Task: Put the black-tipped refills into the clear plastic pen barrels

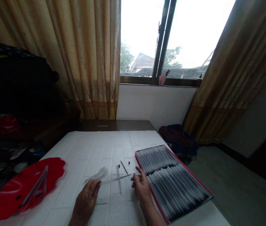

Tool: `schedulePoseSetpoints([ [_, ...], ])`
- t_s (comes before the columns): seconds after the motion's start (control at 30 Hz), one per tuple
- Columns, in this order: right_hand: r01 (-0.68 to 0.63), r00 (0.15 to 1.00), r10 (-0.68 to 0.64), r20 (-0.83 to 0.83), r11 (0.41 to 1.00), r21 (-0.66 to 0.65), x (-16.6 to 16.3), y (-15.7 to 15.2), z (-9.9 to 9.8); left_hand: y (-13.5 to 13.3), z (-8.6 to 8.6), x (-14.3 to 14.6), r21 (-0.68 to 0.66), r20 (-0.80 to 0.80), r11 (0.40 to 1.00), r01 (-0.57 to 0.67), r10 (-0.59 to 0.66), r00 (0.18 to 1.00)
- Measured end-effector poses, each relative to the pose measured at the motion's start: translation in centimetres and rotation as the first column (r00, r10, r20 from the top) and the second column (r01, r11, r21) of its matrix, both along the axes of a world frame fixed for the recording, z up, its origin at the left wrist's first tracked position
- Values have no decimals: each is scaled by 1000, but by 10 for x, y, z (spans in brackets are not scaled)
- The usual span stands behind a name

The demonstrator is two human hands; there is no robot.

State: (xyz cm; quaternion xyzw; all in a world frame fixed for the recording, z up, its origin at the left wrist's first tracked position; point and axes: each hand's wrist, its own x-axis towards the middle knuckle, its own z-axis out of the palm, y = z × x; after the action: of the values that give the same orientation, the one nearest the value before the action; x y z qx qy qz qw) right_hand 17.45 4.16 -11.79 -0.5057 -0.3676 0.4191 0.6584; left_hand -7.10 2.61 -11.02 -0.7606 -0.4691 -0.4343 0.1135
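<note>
Pen barrel (115,180) between left grip (87,199) and right grip (141,187), over white table (88,147).

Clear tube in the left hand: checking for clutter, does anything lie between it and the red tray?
Nothing visible does: only bare white table separates the left hand, holding the clear tube, from the red tray.

glossy red plastic tray (3,191), white brick-textured table cover (92,147), clear plastic pen barrel (114,180)
</note>
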Motion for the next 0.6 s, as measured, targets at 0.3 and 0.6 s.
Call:
schedulePoseSetpoints([
  [0.3, 87, 995, -90, -52, 995, -43, 1, 0, -1, 4, 1, -11, -86, 134, 982, -170, 181, 974],
  [0.6, 43, 995, -42, 95, 999, -7, -2, -7, 7, 2, 6, -6, -109, 136, 989, -98, 113, 984],
])
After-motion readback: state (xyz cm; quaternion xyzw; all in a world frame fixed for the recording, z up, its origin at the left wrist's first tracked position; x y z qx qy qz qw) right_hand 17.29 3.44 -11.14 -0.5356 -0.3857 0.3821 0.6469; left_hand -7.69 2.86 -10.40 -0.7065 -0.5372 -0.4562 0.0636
